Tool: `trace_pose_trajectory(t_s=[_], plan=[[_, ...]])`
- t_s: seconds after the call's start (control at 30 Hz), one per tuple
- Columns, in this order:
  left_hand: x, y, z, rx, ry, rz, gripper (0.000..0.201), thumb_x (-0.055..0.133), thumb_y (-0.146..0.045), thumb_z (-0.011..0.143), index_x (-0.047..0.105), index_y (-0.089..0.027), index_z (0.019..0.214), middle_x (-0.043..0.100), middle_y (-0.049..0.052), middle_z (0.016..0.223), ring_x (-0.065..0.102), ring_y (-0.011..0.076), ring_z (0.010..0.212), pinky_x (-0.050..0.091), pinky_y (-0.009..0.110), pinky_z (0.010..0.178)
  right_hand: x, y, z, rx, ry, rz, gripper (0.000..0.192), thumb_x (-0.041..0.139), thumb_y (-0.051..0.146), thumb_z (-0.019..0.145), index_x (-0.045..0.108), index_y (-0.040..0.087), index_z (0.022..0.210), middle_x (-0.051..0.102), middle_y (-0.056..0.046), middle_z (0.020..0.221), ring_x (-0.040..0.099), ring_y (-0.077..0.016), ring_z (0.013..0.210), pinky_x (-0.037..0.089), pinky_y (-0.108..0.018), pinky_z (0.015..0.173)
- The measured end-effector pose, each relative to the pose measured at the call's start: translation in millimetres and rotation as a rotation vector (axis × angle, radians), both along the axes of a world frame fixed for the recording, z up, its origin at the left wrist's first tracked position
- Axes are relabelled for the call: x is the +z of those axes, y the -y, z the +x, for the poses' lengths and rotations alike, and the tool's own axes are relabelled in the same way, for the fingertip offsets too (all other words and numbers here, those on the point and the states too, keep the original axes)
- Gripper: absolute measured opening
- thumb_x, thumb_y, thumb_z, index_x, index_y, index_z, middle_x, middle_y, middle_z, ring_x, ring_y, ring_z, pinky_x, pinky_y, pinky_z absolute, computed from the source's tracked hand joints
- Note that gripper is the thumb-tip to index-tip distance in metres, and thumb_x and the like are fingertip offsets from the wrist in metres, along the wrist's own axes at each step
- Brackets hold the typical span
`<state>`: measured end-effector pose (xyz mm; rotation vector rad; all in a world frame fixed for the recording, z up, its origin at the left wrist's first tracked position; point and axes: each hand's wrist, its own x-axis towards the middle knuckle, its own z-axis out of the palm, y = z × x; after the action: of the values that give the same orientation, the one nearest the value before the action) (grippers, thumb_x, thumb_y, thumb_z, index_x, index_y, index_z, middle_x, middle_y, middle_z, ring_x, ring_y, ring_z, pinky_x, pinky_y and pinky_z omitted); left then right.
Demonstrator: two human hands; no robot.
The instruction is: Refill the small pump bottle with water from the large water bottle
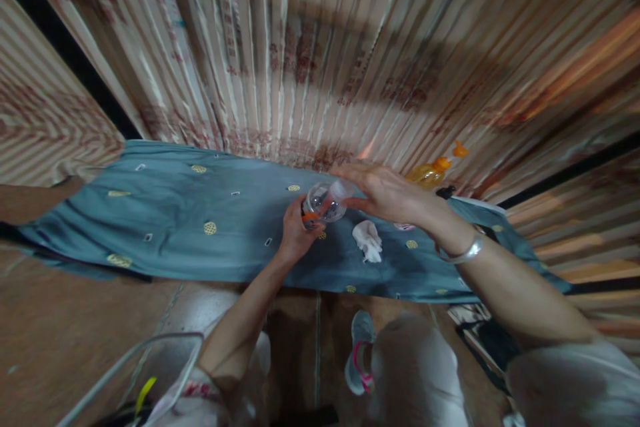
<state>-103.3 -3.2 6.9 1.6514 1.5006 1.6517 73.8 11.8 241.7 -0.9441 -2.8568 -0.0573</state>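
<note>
A clear plastic bottle (321, 205) with a bit of orange on its side is gripped in my left hand (296, 230), above the cloth-covered table. Its translucent top (342, 189) points up and to the right. My right hand (376, 188) is over that top, its fingers stretched out above and the thumb apart below. Whether the right hand touches the top I cannot tell. On the cloth, below my right hand, lies a crumpled white tissue (367, 240).
A bottle of amber liquid (427, 175) with an orange pump stands behind my right forearm. The teal patterned cloth (170, 213) covers the narrow table. Pleated curtains (300, 60) hang behind it. A metal frame (145, 347) is at lower left.
</note>
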Motion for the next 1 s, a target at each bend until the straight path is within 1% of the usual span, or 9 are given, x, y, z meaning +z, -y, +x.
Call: trace_pose_trajectory(t_s=[0.1,0.17,0.33,0.43,0.5,0.6,0.67,0.77,1.0], plan=[[1.3,1,0,-0.009,0.004,-0.009,0.082,0.091,-0.019,0.066,0.057,-0.024,0.141,0.074,0.012,0.134,0.072,0.0365,0.126,0.056,0.062,0.113,2.3,-2,-1,-0.05,0.095,-0.027,0.018,0.071,0.029,0.104,0.075,0.017,0.116,0.082,-0.011,0.103,0.079,-0.028,0.098,0.053,-0.033,0.082],[1.1,1,0,-0.006,0.008,-0.008,0.082,0.09,-0.018,0.065,0.058,-0.024,0.14,0.074,0.013,0.134,0.073,0.0371,0.126,0.056,0.062,0.113,2.0,-2,-3,-0.123,0.155,0.022,0.027,0.069,0.04,0.106,0.076,0.014,0.108,0.081,-0.013,0.089,0.079,-0.0292,0.089,0.051,-0.034,0.077],[-0.1,0,0,-0.001,0.017,-0.01,0.083,0.091,-0.019,0.065,0.058,-0.024,0.14,0.073,0.013,0.134,0.072,0.0382,0.126,0.056,0.063,0.113,2.0,1,-4,-0.066,0.079,0.045,0.043,0.081,0.034,0.097,0.069,0.017,0.135,0.082,-0.013,0.117,0.078,-0.0292,0.107,0.053,-0.033,0.083],[0.5,1,0,-0.008,0.015,-0.014,0.083,0.091,-0.02,0.065,0.058,-0.023,0.141,0.073,0.014,0.135,0.072,0.0377,0.126,0.056,0.063,0.114,3.4,1,-4,-0.097,0.118,0.035,0.029,0.071,0.036,0.105,0.073,0.016,0.125,0.083,-0.013,0.103,0.079,-0.0278,0.097,0.051,-0.032,0.08],[1.5,1,0,-0.006,0.014,-0.018,0.083,0.091,-0.021,0.065,0.057,-0.022,0.141,0.072,0.015,0.135,0.072,0.0383,0.127,0.055,0.063,0.114,4.0,1,-4,-0.156,0.16,0.067,0.033,0.068,0.042,0.107,0.074,0.013,0.12,0.082,-0.014,0.091,0.078,-0.0296,0.09,0.05,-0.033,0.077],[3.8,1,0,-0.011,0.026,-0.014,0.083,0.092,-0.02,0.065,0.058,-0.024,0.141,0.073,0.013,0.136,0.072,0.0378,0.127,0.055,0.063,0.114,3.8,0,-3,-0.115,0.111,0.067,0.039,0.077,0.037,0.1,0.07,0.014,0.131,0.083,-0.015,0.108,0.078,-0.0311,0.104,0.051,-0.033,0.081],[5.7,2,0,-0.025,0.031,-0.02,0.082,0.092,-0.019,0.065,0.059,-0.024,0.14,0.074,0.012,0.134,0.072,0.0368,0.126,0.056,0.062,0.114,3.1,0,-2,-0.056,0.072,0.027,0.031,0.076,0.029,0.101,0.07,0.016,0.129,0.082,-0.013,0.115,0.078,-0.028,0.108,0.051,-0.031,0.084],[7.9,1,-1,-0.028,0.035,-0.044,0.082,0.092,-0.02,0.065,0.059,-0.021,0.139,0.074,0.013,0.134,0.072,0.0363,0.125,0.056,0.06,0.114,1.6,2,-3,-0.058,0.086,0.005,0.013,0.068,0.024,0.106,0.073,0.015,0.114,0.082,-0.011,0.105,0.077,-0.0245,0.097,0.048,-0.03,0.081],[6.0,0,-1,-0.028,0.076,-0.069,0.085,0.094,-0.019,0.061,0.059,-0.021,0.139,0.074,0.013,0.134,0.072,0.0361,0.126,0.055,0.057,0.115,-3.2,5,-12,-0.148,0.114,0.039,0.015,0.068,0.026,0.106,0.073,0.013,0.107,0.081,-0.014,0.096,0.075,-0.0248,0.09,0.042,-0.03,0.074]])
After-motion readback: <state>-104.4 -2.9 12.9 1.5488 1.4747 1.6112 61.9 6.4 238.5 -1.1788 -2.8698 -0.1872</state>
